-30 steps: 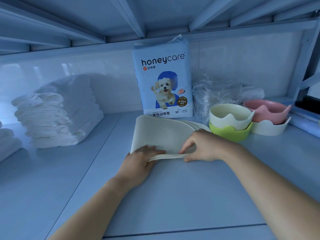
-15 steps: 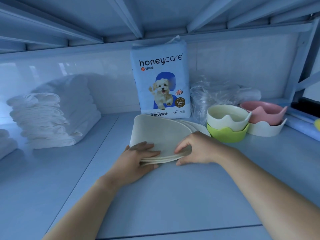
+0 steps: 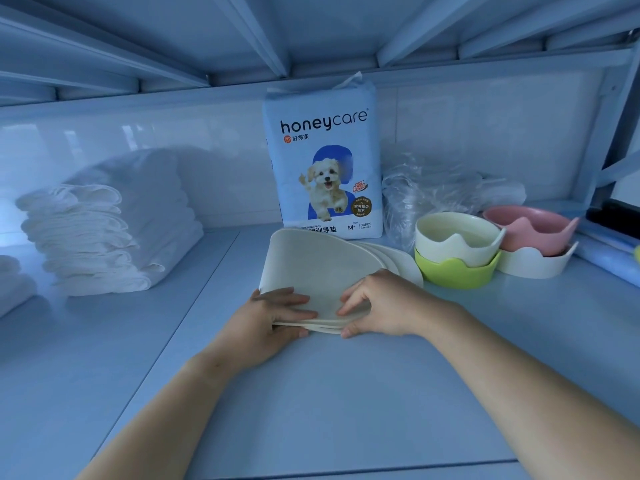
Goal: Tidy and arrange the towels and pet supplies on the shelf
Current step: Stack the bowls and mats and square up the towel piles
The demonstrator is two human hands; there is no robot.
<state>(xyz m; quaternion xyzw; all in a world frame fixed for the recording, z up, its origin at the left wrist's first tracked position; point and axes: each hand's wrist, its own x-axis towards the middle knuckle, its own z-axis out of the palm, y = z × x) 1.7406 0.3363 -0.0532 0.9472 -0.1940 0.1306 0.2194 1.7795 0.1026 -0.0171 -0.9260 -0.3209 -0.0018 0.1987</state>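
I see four bowls [image 3: 459, 242], one bag of puppy pads [image 3: 325, 161], and one big pile of white towels [image 3: 107, 230].

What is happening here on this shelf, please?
A person is tidying a shelf. Both hands hold the near edge of a small stack of cream mats lying flat: the left hand pinches the layers, and the right hand presses them from the other side. Behind stands a pack of training pads. Folded white towels sit at the left, and nested pet bowls at the right.
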